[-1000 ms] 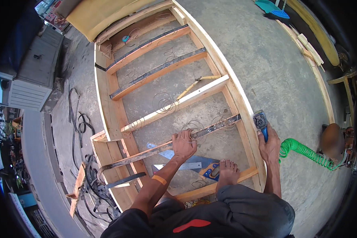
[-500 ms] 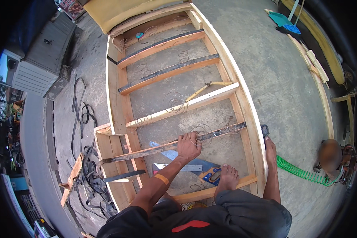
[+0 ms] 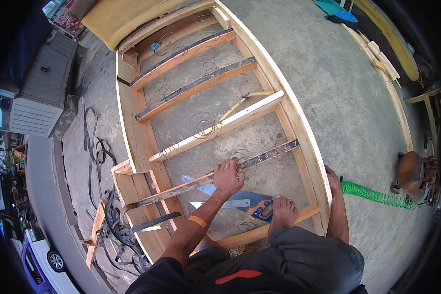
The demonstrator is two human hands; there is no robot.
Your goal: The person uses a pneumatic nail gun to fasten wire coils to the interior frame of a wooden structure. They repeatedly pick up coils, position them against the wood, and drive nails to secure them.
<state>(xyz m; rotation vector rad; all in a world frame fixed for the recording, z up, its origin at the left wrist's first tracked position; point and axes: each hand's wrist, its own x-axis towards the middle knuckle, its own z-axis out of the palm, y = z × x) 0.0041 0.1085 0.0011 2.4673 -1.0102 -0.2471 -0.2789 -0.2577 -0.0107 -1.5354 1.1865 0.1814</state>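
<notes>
Crossing pale wooden frame [image 3: 299,117], dark scuffed strap [image 3: 269,154], left hand [image 3: 229,176] clasping

A wooden frame [image 3: 131,110] was set on the grey floor [image 3: 338,98]. A saw [image 3: 257,201] was laid inside it, and black straps [image 3: 113,219] were piled up on its left.
</notes>
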